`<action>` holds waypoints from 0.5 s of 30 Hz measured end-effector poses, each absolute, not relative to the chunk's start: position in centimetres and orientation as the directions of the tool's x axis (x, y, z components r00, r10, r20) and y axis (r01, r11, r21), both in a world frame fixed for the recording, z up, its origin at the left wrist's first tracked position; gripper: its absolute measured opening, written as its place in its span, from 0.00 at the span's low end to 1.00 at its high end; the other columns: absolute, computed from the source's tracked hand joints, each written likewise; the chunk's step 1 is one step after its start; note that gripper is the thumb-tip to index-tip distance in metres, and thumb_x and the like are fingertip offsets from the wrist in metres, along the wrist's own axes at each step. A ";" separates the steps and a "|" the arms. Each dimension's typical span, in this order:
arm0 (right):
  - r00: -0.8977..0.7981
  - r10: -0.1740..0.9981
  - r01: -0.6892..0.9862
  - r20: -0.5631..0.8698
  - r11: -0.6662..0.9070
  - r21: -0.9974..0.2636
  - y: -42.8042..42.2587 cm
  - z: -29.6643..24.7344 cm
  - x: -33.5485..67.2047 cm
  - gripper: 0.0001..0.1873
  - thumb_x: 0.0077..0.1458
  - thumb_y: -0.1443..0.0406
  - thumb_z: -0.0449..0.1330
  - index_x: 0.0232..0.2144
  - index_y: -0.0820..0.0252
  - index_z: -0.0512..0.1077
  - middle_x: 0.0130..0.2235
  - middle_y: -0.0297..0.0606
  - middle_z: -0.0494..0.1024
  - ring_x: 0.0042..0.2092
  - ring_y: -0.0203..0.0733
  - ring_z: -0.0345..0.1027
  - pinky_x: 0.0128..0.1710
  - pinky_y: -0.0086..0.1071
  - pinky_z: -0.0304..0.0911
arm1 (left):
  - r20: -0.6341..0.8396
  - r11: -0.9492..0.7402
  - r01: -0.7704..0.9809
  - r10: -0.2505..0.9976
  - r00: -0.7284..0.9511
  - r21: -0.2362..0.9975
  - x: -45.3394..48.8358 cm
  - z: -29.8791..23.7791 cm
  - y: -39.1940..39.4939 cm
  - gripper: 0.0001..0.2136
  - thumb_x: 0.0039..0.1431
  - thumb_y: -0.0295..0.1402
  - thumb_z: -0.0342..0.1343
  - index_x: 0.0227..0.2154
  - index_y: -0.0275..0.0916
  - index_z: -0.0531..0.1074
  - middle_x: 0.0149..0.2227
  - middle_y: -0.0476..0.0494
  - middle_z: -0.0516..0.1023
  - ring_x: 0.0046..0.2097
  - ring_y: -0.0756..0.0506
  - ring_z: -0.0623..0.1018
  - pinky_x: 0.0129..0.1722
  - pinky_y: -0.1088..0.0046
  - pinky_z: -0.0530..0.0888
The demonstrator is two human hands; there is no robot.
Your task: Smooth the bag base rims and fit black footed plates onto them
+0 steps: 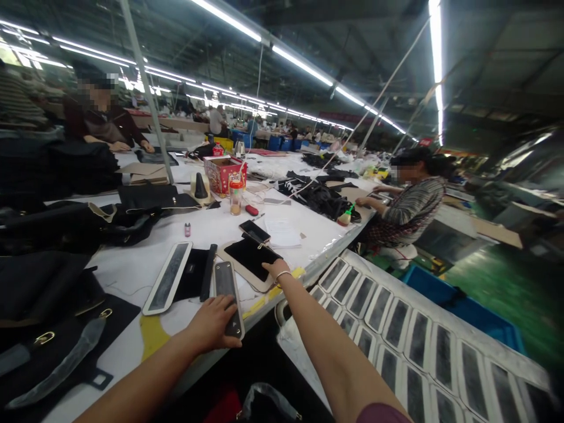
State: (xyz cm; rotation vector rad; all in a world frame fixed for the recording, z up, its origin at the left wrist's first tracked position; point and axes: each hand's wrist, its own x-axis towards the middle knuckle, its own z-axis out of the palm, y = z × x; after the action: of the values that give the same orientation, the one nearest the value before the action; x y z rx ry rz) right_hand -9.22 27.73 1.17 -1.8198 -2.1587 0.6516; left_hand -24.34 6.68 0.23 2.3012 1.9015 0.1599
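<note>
My left hand (214,324) rests on the near end of a narrow pale-rimmed dark strip panel (227,288) near the table's front edge, thumb and fingers closed on it. My right hand (275,268) reaches forward, a thin bracelet on the wrist, and touches the near edge of a black leather piece (252,257) lying on a beige board; its fingers are mostly hidden. A larger strip panel of the same kind (168,277) lies to the left, beside a black piece (192,281) and a black bar (208,272).
A phone (254,231), paper, a bottle (235,197) and a red box (221,171) stand mid-table. Black bags and leather parts (53,282) fill the left. Several strip panels lie on a rack (396,335) at right. Two seated people work further along the white table (211,226).
</note>
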 end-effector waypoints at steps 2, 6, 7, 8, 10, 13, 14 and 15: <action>-0.159 0.984 0.832 -0.081 0.089 -0.548 27.8 0.9 -9.8 0.11 0.46 0.59 0.62 0.26 0.63 0.71 0.27 0.39 0.74 0.30 0.40 0.69 0.28 0.30 0.60 | -0.009 -0.183 0.965 0.982 0.188 0.188 -24.1 0.3 7.1 0.33 0.40 0.55 0.58 0.47 0.38 0.70 0.52 0.34 0.69 0.52 0.34 0.68 0.51 0.56 0.64; -0.134 0.991 0.739 0.029 0.119 -0.663 27.3 1.7 -10.8 0.08 0.50 0.61 0.56 0.27 0.60 0.68 0.27 0.34 0.71 0.30 0.37 0.65 0.29 0.28 0.57 | -0.035 -0.151 0.974 0.987 0.159 0.170 -23.8 1.0 8.0 0.24 0.50 0.53 0.51 0.41 0.39 0.72 0.45 0.37 0.73 0.46 0.37 0.71 0.45 0.59 0.67; -0.140 0.988 0.714 0.062 0.144 -0.685 27.2 2.1 -10.8 0.08 0.51 0.60 0.55 0.27 0.60 0.67 0.27 0.33 0.71 0.30 0.37 0.64 0.30 0.28 0.57 | -0.047 -0.133 0.978 0.989 0.142 0.163 -23.7 1.2 8.3 0.23 0.52 0.52 0.49 0.39 0.38 0.73 0.43 0.37 0.73 0.45 0.37 0.72 0.44 0.60 0.68; -0.147 0.985 0.690 0.092 0.169 -0.704 27.1 2.4 -10.7 0.08 0.51 0.60 0.54 0.28 0.59 0.66 0.27 0.32 0.70 0.30 0.37 0.63 0.30 0.28 0.56 | -0.058 -0.112 0.981 0.991 0.123 0.161 -23.6 1.4 8.6 0.22 0.54 0.51 0.48 0.39 0.38 0.73 0.42 0.37 0.73 0.44 0.37 0.73 0.43 0.60 0.68; -0.152 0.980 0.649 0.129 0.197 -0.735 26.8 2.9 -10.4 0.09 0.51 0.59 0.53 0.28 0.59 0.65 0.26 0.31 0.69 0.30 0.36 0.61 0.30 0.28 0.56 | -0.070 -0.063 0.983 0.995 0.076 0.170 -23.4 1.6 9.4 0.21 0.55 0.50 0.47 0.41 0.38 0.71 0.40 0.37 0.74 0.42 0.38 0.74 0.41 0.61 0.69; -0.120 0.983 0.604 0.139 0.183 -0.775 26.7 3.1 -9.8 0.11 0.53 0.59 0.50 0.27 0.60 0.65 0.25 0.32 0.68 0.29 0.37 0.61 0.30 0.29 0.56 | -0.069 -0.009 0.981 0.997 0.023 0.196 -23.1 1.7 10.5 0.23 0.56 0.49 0.45 0.47 0.39 0.67 0.39 0.36 0.75 0.40 0.37 0.76 0.37 0.61 0.70; -0.109 0.984 0.591 0.138 0.175 -0.788 26.6 3.1 -9.7 0.12 0.54 0.58 0.49 0.27 0.60 0.65 0.24 0.32 0.69 0.29 0.37 0.61 0.30 0.29 0.57 | -0.071 0.001 0.980 0.997 0.014 0.200 -23.1 1.6 10.9 0.23 0.56 0.50 0.45 0.48 0.39 0.67 0.39 0.35 0.75 0.39 0.36 0.76 0.36 0.61 0.71; -0.103 0.985 0.577 0.138 0.172 -0.799 26.7 3.1 -9.5 0.14 0.55 0.58 0.48 0.28 0.61 0.66 0.24 0.33 0.69 0.29 0.38 0.62 0.29 0.29 0.57 | -0.074 0.006 0.979 0.997 0.009 0.202 -23.1 1.5 11.2 0.23 0.56 0.50 0.45 0.47 0.39 0.67 0.39 0.35 0.74 0.39 0.36 0.76 0.36 0.61 0.71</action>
State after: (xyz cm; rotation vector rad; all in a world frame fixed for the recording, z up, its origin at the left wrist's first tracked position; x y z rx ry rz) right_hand -9.48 26.66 3.07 -1.4845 -1.7689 0.7619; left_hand -23.06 11.19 1.54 2.0819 2.0779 0.1349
